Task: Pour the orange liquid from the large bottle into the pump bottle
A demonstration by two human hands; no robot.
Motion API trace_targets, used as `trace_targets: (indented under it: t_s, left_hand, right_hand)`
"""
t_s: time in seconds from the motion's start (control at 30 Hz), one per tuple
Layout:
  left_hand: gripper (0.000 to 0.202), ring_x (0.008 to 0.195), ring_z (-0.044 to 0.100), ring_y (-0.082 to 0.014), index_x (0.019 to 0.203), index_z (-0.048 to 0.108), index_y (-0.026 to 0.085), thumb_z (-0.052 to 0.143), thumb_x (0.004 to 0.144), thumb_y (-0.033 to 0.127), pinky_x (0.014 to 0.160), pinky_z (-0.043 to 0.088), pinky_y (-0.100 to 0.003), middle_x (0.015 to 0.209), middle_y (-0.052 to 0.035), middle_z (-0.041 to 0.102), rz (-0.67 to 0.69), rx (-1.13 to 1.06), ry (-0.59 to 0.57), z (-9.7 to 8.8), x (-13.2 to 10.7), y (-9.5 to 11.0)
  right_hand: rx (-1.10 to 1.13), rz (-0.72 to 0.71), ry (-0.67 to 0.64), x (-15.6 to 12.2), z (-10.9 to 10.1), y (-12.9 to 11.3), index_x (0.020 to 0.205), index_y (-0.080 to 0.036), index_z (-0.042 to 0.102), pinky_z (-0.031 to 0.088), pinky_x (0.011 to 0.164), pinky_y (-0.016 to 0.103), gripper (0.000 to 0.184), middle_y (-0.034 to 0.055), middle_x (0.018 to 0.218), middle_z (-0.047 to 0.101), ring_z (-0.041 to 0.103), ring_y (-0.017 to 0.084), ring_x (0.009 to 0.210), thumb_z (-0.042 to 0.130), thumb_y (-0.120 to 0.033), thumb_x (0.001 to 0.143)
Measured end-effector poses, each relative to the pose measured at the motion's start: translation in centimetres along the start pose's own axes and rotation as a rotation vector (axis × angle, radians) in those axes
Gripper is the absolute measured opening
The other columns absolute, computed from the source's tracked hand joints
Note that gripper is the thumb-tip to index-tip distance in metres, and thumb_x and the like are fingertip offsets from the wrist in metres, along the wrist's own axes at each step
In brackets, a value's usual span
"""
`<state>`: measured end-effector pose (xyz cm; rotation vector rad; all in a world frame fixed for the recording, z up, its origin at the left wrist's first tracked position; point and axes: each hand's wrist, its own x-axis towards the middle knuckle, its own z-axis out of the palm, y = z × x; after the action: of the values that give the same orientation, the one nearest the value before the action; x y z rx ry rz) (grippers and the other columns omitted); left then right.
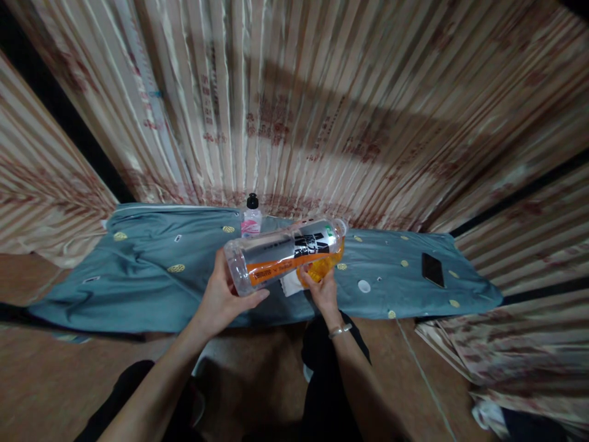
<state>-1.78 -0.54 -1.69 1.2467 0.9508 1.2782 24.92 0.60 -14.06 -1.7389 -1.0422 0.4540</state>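
My left hand (225,291) is closed around the base end of a large clear plastic bottle (285,252) with a silver and orange label. The bottle lies tilted almost level, its neck pointing right and slightly up. Below its neck end, my right hand (323,291) grips a translucent orange-yellow bottle (322,267), partly hidden behind the clear one. A white piece, like paper or tissue (292,285), shows just left of my right fingers. Behind the clear bottle, a small bottle with a black cap (251,221) and pink label stands upright on the cloth.
A blue-grey patterned cloth (138,270) covers the long narrow surface before me. On its right side lie a small white round piece (364,286) and a black phone (433,270). Pleated curtains (294,110) hang behind and at both sides, with dark poles.
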Motion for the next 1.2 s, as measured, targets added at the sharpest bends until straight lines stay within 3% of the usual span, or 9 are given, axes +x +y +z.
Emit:
trace_targets:
  t_s: [0.23, 0.5, 0.77, 1.2]
  left_hand:
    - [0.086, 0.118, 0.081, -0.0351, 0.124, 0.059, 0.024, 0.105, 0.053, 0.037, 0.098, 0.072, -0.047, 0.13, -0.0098, 0.078, -0.006, 0.007, -0.005, 0.06, -0.04, 0.27]
    - [0.086, 0.119, 0.081, -0.0374, 0.124, 0.059, 0.024, 0.105, 0.053, 0.037, 0.102, 0.07, -0.053, 0.126, -0.0093, 0.077, -0.021, 0.021, 0.014, 0.17, -0.1, 0.65]
    - [0.088, 0.119, 0.081, -0.0368, 0.125, 0.058, 0.024, 0.105, 0.052, 0.036, 0.1, 0.071, -0.051, 0.129, -0.0099, 0.078, -0.031, 0.01, 0.009, 0.11, -0.12, 0.58]
    - [0.088, 0.119, 0.082, -0.0362, 0.126, 0.06, 0.024, 0.107, 0.053, 0.038, 0.101, 0.071, -0.049, 0.128, -0.0081, 0.079, 0.023, 0.009, 0.011, -0.1, 0.03, -0.18]
  right_hand:
    - [0.0, -0.027, -0.02, 0.28, 0.04, 0.75, 0.131, -0.021, 0.059, 0.065, 0.09, 0.048, 0.074, 0.0155, 0.112, 0.083, 0.081, 0.039, 0.109, 0.082, -0.064, 0.075]
    - [0.021, -0.02, -0.03, 0.14, 0.0, 0.61, 0.133, -0.019, 0.058, 0.066, 0.089, 0.048, 0.079, 0.0158, 0.11, 0.083, 0.081, 0.039, 0.11, 0.081, -0.068, 0.075]
    - [0.035, -0.016, -0.008, 0.14, 0.04, 0.59, 0.127, -0.02, 0.059, 0.066, 0.086, 0.047, 0.076, 0.0153, 0.106, 0.083, 0.082, 0.038, 0.104, 0.082, -0.068, 0.073]
    - [0.016, -0.011, -0.008, 0.18, -0.05, 0.55, 0.132, -0.017, 0.06, 0.065, 0.088, 0.047, 0.08, 0.0173, 0.108, 0.083, 0.081, 0.039, 0.106, 0.083, -0.066, 0.072]
